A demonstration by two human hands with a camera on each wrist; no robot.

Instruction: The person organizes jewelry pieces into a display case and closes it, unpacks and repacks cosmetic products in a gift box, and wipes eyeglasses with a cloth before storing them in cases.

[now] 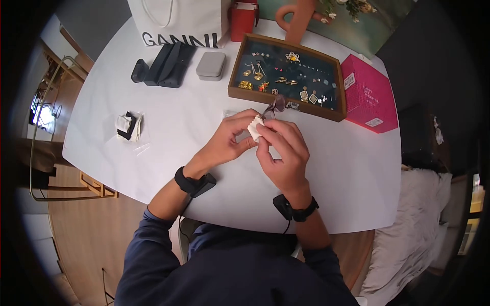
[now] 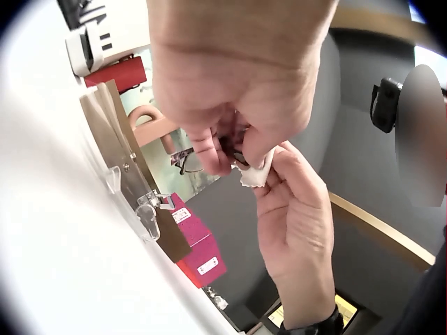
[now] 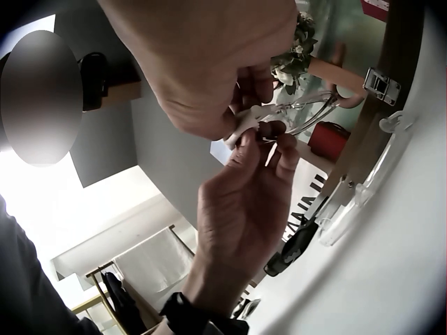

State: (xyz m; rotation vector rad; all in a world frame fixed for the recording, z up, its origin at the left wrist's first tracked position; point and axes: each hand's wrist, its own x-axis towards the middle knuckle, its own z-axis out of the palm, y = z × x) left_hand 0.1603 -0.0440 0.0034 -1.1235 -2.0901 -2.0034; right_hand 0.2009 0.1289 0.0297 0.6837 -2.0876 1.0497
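Note:
A pair of glasses with a tinted lens is held above the table, in front of the wooden display case. The left hand grips part of its frame; fingers hide much of it. Between the thumb and fingers of the right hand is a small white cloth with a zigzag edge, pressed against the glasses. The left wrist view shows the cloth between both hands' fingertips. Thin frame parts of the glasses stick out past the fingers in the right wrist view.
The display case holds jewellery, with a pink box at its right. Behind stand a white bag and red box. A grey case, black case and stacked cloths lie left.

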